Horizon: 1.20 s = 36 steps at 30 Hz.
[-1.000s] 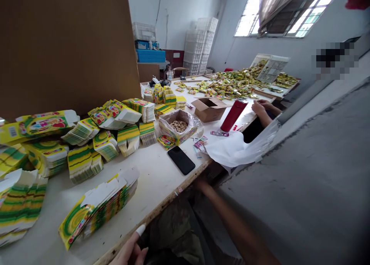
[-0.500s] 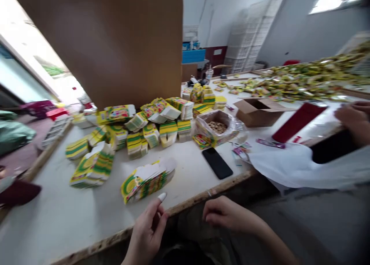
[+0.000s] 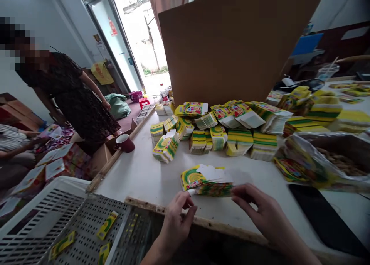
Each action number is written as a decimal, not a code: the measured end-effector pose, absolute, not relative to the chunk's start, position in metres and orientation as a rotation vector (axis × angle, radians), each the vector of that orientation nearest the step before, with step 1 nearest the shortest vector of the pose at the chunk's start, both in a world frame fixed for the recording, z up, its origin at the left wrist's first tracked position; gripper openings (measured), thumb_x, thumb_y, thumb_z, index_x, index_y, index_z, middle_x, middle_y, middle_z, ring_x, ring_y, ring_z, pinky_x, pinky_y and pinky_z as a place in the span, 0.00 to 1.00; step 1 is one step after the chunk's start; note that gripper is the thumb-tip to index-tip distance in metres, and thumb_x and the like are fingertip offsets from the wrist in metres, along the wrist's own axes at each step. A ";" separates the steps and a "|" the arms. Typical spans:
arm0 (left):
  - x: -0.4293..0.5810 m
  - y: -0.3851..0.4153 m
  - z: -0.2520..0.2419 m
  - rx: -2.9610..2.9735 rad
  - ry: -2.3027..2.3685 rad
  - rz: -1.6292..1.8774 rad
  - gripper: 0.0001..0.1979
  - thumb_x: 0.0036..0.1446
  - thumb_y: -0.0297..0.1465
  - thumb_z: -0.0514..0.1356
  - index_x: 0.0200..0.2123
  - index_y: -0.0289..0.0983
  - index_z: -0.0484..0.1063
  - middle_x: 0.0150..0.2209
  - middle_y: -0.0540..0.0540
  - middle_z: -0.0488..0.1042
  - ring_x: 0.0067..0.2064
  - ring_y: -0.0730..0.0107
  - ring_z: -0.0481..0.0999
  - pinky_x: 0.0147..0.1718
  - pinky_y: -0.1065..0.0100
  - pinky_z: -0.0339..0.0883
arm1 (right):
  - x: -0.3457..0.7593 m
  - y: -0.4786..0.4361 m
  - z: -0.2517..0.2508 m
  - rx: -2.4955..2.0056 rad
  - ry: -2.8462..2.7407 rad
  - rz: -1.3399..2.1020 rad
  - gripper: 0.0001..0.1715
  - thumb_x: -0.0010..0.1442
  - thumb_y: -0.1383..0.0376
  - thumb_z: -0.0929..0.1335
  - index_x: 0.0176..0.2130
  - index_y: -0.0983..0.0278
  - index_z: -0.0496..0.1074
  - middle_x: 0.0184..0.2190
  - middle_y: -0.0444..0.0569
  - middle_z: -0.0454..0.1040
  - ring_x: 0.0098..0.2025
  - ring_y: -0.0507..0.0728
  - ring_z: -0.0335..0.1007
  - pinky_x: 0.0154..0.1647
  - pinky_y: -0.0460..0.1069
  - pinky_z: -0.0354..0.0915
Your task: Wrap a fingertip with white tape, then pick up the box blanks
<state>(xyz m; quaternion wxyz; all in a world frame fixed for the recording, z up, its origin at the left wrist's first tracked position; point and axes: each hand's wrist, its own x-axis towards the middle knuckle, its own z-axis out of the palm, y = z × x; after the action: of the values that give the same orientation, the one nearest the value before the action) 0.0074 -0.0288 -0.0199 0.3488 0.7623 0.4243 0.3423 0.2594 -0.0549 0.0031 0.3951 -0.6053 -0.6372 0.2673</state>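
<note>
A fanned stack of flat yellow-and-green printed cartons [image 3: 214,176] lies near the table's front edge. My left hand [image 3: 179,213] is at its lower left corner, with a white cover on one fingertip. Its thumb stands apart from the index finger, and nothing shows between them. My right hand [image 3: 263,207] is at the stack's right end, thumb and fingers slightly apart. Blur hides whether its fingertips touch the cartons. Behind lie more bundles of the same cartons [image 3: 239,141], several of them leaning on one another.
A brown cardboard panel [image 3: 231,53] stands behind the bundles. On the right are a black phone [image 3: 326,218] and a plastic-lined box [image 3: 306,149] of brown pieces. A maroon mug [image 3: 126,143] stands left, above a white crate [image 3: 89,207] holding yellow packets. A person [image 3: 69,87] stands beyond.
The view has swung left, bringing the crate, mug and person into sight. My right hand has come up from below the table edge to the stack's right end.
</note>
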 end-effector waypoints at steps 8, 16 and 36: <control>-0.014 -0.007 -0.038 1.901 1.349 0.900 0.19 0.62 0.37 0.52 0.54 0.39 0.59 0.50 0.40 0.63 0.49 0.60 0.68 0.39 0.62 0.71 | 0.249 -0.002 0.003 -1.593 -1.857 0.459 0.09 0.60 0.67 0.63 0.42 0.61 0.69 0.39 0.50 0.73 0.39 0.57 0.69 0.41 0.53 0.66; 0.005 0.048 -0.060 2.250 1.353 0.639 0.52 0.41 0.35 0.70 0.62 0.31 0.43 0.63 0.31 0.50 0.65 0.44 0.49 0.60 0.47 0.51 | 0.239 0.008 -0.004 -1.520 -2.006 0.264 0.19 0.59 0.66 0.67 0.50 0.60 0.67 0.48 0.52 0.70 0.50 0.61 0.64 0.54 0.59 0.59; 0.028 0.090 -0.009 2.301 1.028 0.474 0.40 0.38 0.34 0.71 0.54 0.36 0.58 0.51 0.40 0.66 0.55 0.52 0.65 0.55 0.52 0.62 | 0.314 -0.035 -0.027 -1.753 -1.344 0.331 0.25 0.63 0.53 0.62 0.56 0.61 0.61 0.53 0.56 0.66 0.54 0.62 0.62 0.53 0.60 0.63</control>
<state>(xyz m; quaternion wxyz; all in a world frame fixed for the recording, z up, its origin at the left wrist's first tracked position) 0.0276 0.0896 -0.0088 0.2844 0.8602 0.3844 0.1772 0.3141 -0.0347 -0.0273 0.4387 -0.7052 -0.5409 0.1331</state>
